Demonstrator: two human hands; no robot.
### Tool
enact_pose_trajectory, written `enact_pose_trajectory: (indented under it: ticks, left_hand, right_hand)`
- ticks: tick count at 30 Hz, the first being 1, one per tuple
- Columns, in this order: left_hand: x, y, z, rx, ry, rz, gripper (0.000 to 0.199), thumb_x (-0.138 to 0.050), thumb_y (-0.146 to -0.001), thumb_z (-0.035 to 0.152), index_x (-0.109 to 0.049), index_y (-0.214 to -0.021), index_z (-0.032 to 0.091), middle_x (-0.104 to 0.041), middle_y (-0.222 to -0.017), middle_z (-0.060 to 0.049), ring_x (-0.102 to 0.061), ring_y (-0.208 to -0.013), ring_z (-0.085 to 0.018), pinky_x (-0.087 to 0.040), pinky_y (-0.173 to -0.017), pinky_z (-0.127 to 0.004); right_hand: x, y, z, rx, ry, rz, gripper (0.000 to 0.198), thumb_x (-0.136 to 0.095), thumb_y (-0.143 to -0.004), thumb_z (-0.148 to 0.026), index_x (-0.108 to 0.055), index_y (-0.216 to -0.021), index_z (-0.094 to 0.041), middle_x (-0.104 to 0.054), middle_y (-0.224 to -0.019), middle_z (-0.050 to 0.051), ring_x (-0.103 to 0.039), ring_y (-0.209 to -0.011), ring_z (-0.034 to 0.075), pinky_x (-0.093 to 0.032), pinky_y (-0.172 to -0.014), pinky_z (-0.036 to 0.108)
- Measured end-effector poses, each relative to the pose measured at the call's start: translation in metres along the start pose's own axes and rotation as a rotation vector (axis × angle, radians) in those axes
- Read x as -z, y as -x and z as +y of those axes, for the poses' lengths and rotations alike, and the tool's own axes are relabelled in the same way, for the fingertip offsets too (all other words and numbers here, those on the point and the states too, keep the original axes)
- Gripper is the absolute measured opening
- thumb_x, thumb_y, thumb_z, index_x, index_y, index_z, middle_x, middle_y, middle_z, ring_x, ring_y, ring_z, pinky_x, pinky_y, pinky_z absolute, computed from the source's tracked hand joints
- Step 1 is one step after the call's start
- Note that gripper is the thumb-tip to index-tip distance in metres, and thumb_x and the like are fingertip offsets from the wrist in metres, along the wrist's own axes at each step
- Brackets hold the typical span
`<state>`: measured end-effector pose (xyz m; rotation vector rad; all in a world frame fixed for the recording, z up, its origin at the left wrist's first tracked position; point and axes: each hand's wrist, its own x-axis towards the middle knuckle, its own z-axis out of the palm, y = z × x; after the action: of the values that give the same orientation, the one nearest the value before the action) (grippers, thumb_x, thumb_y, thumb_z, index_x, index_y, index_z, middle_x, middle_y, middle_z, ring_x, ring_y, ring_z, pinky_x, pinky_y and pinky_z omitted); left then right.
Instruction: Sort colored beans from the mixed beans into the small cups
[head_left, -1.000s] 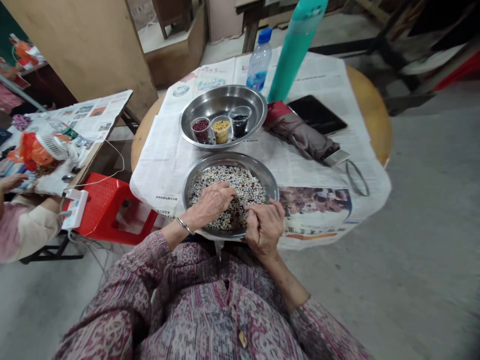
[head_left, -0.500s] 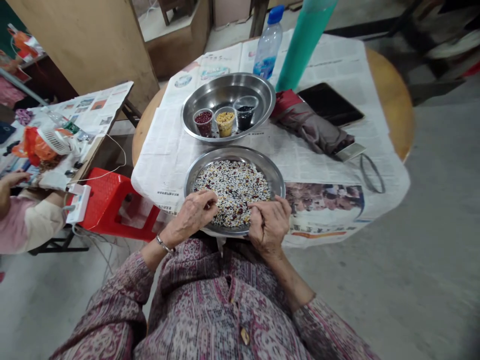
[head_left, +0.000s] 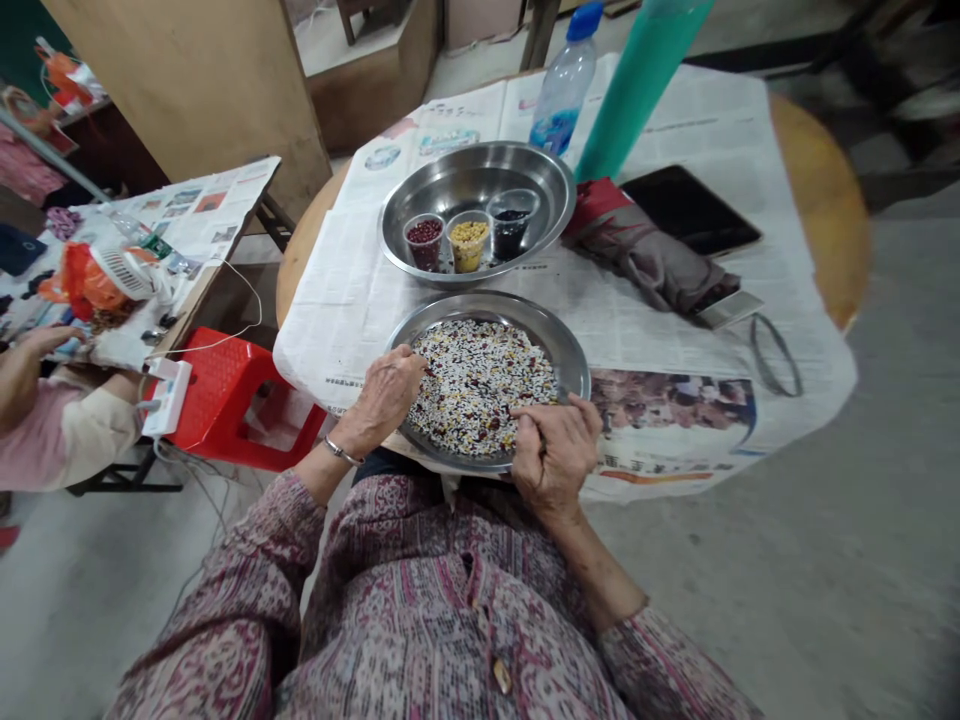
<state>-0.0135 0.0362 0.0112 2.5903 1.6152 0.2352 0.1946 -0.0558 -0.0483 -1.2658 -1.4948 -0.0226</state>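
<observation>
A shallow steel bowl (head_left: 566, 345) in front of me holds mixed grains (head_left: 484, 385), mostly white with red, yellow and black ones among them. My left hand (head_left: 388, 392) is closed at the bowl's left rim, fingertips bunched; what they hold, if anything, is hidden. Over the right side of the grains, my right hand (head_left: 556, 455) has its fingers curled, the index finger reaching the grains; its contents cannot be made out. Behind stands a second steel bowl (head_left: 480, 163) with clear cups of red beans (head_left: 425, 240), yellow kernels (head_left: 469, 245) and black grains (head_left: 511, 230).
Newspaper (head_left: 337, 330) covers the round table. A blue-capped bottle (head_left: 564, 90), a green bottle (head_left: 637, 90), a folded umbrella (head_left: 645, 250) and a dark tablet (head_left: 694, 210) lie beyond. At left are a red stool (head_left: 217, 400), a power strip (head_left: 166, 397) and another person's arm (head_left: 30, 370).
My left hand has moved from over the grains up and left to the bowl's rim. My right hand stays over the right side. The whole view has shifted slightly.
</observation>
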Motion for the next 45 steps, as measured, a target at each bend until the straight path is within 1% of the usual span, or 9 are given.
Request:
enact_pose_trajectory:
  ticks: [10,15,22,27,31,37,40,43,45]
  left_hand:
    - [0.003,-0.009,0.007,0.013,-0.047,-0.119,0.025,-0.045,-0.094,0.012,-0.070,-0.092,0.014,-0.068,-0.094,-0.010,-0.064,-0.084,-0.020,-0.052,-0.078,-0.034]
    - [0.002,-0.009,0.008,0.041,-0.040,-0.091,0.020,-0.049,-0.091,0.010,-0.069,-0.089,0.013,-0.068,-0.092,-0.010,-0.063,-0.079,-0.019,-0.052,-0.075,-0.033]
    - [-0.001,-0.006,0.000,-0.001,0.084,0.036,0.015,-0.051,-0.091,0.013,-0.065,-0.086,0.017,-0.069,-0.084,-0.005,-0.063,-0.078,-0.016,-0.051,-0.078,-0.030]
    - [0.005,-0.010,-0.002,-0.075,0.207,0.019,0.017,-0.050,-0.091,0.015,-0.065,-0.084,0.018,-0.069,-0.076,-0.002,-0.063,-0.072,-0.014,-0.050,-0.074,-0.029]
    - [0.021,-0.036,-0.005,-0.109,0.171,0.126,0.020,-0.047,-0.094,0.016,-0.064,-0.085,0.018,-0.068,-0.074,-0.003,-0.061,-0.068,-0.015,-0.048,-0.070,-0.030]
    - [0.049,-0.126,-0.022,-0.108,0.089,0.354,0.017,-0.046,-0.098,0.016,-0.063,-0.094,0.019,-0.068,-0.082,-0.004,-0.057,-0.073,-0.016,-0.045,-0.073,-0.032]
    - [0.055,-0.165,-0.033,-0.047,0.043,0.303,0.016,-0.048,-0.097,0.012,-0.063,-0.099,0.016,-0.069,-0.090,-0.006,-0.056,-0.083,-0.018,-0.045,-0.083,-0.034]
    - [0.054,-0.175,-0.038,-0.024,0.040,0.238,0.017,-0.051,-0.096,0.008,-0.065,-0.103,0.014,-0.068,-0.097,-0.007,-0.054,-0.091,-0.018,-0.045,-0.089,-0.034]
    - [0.051,-0.159,-0.036,-0.058,0.060,0.300,0.018,-0.051,-0.096,0.009,-0.066,-0.106,0.016,-0.067,-0.103,-0.007,-0.055,-0.095,-0.018,-0.045,-0.090,-0.034]
  right_hand:
    - [0.000,0.000,0.000,0.004,0.020,-0.010,0.014,-0.051,-0.089,-0.015,-0.062,-0.087,-0.023,-0.068,-0.078,-0.001,-0.062,-0.073,0.017,-0.043,-0.100,0.044]
    - [0.000,-0.001,-0.001,-0.013,0.018,-0.015,0.013,-0.051,-0.089,-0.016,-0.061,-0.085,-0.023,-0.068,-0.077,-0.002,-0.062,-0.072,0.016,-0.043,-0.100,0.044]
    - [0.000,-0.001,-0.001,0.009,0.004,-0.007,0.013,-0.052,-0.089,-0.015,-0.061,-0.087,-0.023,-0.068,-0.078,-0.002,-0.062,-0.074,0.016,-0.042,-0.100,0.043]
    - [0.000,0.000,-0.001,0.001,-0.012,-0.017,0.014,-0.052,-0.088,-0.013,-0.062,-0.088,-0.023,-0.069,-0.079,-0.001,-0.062,-0.074,0.016,-0.041,-0.101,0.043]
    - [0.000,0.000,-0.001,0.004,-0.025,-0.014,0.015,-0.053,-0.087,-0.011,-0.062,-0.088,-0.023,-0.069,-0.080,-0.002,-0.063,-0.074,0.016,-0.041,-0.102,0.044]
    - [-0.001,0.000,-0.001,0.020,-0.020,-0.015,0.015,-0.053,-0.087,-0.010,-0.062,-0.088,-0.022,-0.069,-0.080,-0.002,-0.062,-0.073,0.015,-0.042,-0.101,0.044]
    - [-0.001,0.000,0.000,0.023,-0.013,-0.018,0.015,-0.053,-0.087,-0.011,-0.062,-0.089,-0.022,-0.068,-0.079,-0.001,-0.063,-0.072,0.015,-0.043,-0.101,0.044]
    - [-0.001,0.000,0.000,0.015,-0.013,-0.020,0.016,-0.052,-0.087,-0.010,-0.062,-0.090,-0.023,-0.068,-0.080,-0.001,-0.062,-0.073,0.015,-0.042,-0.101,0.044]
    - [-0.001,-0.001,0.000,0.012,-0.014,-0.020,0.017,-0.052,-0.086,-0.010,-0.062,-0.090,-0.023,-0.068,-0.080,-0.001,-0.062,-0.072,0.015,-0.042,-0.101,0.043]
